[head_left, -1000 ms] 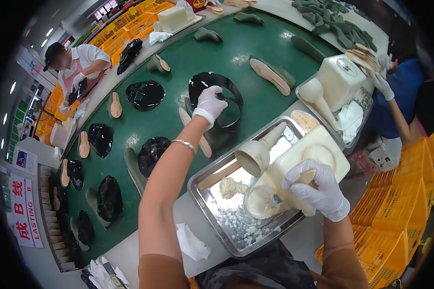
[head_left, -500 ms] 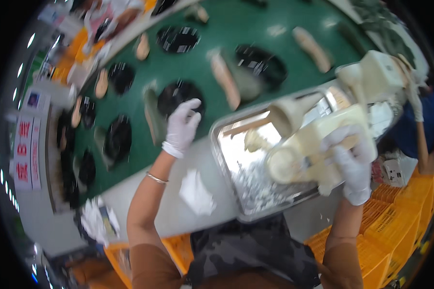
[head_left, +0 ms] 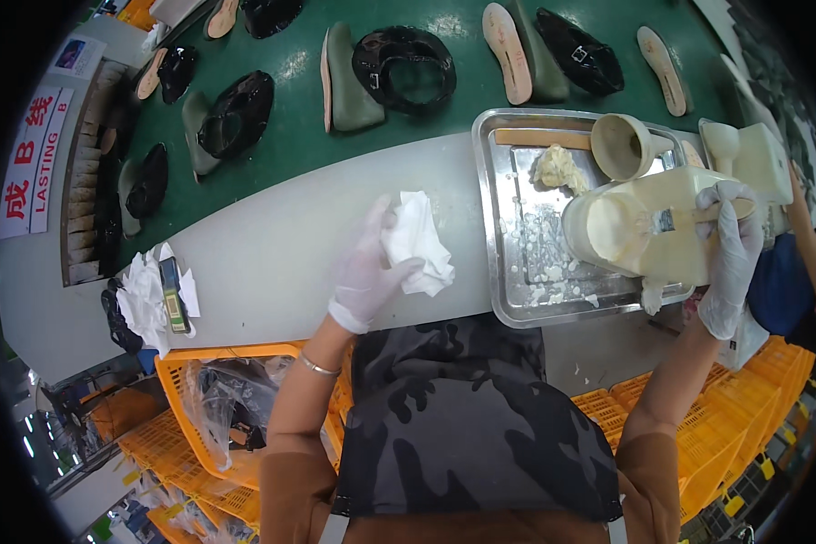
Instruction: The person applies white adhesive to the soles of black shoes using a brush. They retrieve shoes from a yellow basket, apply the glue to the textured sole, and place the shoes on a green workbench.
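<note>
My left hand [head_left: 369,268], in a thin white glove, grips a crumpled white cloth [head_left: 417,242] on the grey table edge [head_left: 272,254]. My right hand [head_left: 728,257], also gloved, holds a small brush [head_left: 689,218] whose bristles rest in a cream glue-coated pot [head_left: 648,227]. The pot sits in a metal tray [head_left: 503,272] smeared with dried glue. A funnel-shaped cup [head_left: 627,145] and a lump of glue [head_left: 558,168] lie at the tray's far end.
A green conveyor belt [head_left: 290,136] beyond the table carries black shoe uppers [head_left: 406,65], green lasts [head_left: 344,82] and tan insoles [head_left: 506,50]. Orange crates [head_left: 227,408] stand at my left and right. Tissues and a small box [head_left: 172,295] lie at the table's left. Another person's arm [head_left: 802,236] is at the right.
My left hand came back from the shoe upper on the belt to the table and took hold of the white cloth. My right hand stays at the glue pot with the brush.
</note>
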Tool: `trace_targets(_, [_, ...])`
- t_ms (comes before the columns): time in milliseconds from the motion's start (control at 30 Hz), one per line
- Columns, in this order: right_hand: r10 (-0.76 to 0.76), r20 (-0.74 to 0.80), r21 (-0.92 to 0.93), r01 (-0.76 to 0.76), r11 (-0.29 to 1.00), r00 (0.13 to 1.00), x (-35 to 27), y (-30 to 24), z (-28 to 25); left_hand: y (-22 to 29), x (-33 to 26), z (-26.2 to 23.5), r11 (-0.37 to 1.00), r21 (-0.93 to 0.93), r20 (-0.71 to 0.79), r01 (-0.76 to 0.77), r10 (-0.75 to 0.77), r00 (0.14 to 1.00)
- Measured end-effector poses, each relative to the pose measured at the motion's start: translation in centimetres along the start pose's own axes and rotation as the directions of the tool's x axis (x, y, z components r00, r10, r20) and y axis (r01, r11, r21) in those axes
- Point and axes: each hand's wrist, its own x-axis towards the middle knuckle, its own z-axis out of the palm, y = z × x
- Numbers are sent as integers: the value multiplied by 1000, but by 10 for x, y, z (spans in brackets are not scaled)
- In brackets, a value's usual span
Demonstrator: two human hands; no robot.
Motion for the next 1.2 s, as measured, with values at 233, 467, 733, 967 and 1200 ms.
trace_targets(233, [-4, -61, -113, -3, 994, 998, 1, 4, -1, 10, -14, 10, 831, 391, 156, -396, 364, 918])
trace_targets(467, [-6, -37, -125, 1, 992, 999, 1, 6, -6, 11, -36, 9, 758, 489, 219, -432, 373, 902])
trace_targets(733, [-40, -8, -65, 39, 997, 999, 0, 10, -9, -16, -32, -55, 844, 537, -36, -15, 41, 999])
trace_targets(967, [-1, -15, -65, 0, 998, 1000, 0, 6, -7, 8, -84, -11, 776, 598, 47, -199, 214, 976])
trace_targets(1200, [-12, -39, -101, 8, 995, 999, 0, 6, -5, 16, -88, -12, 855, 473, 132, -211, 168, 977])
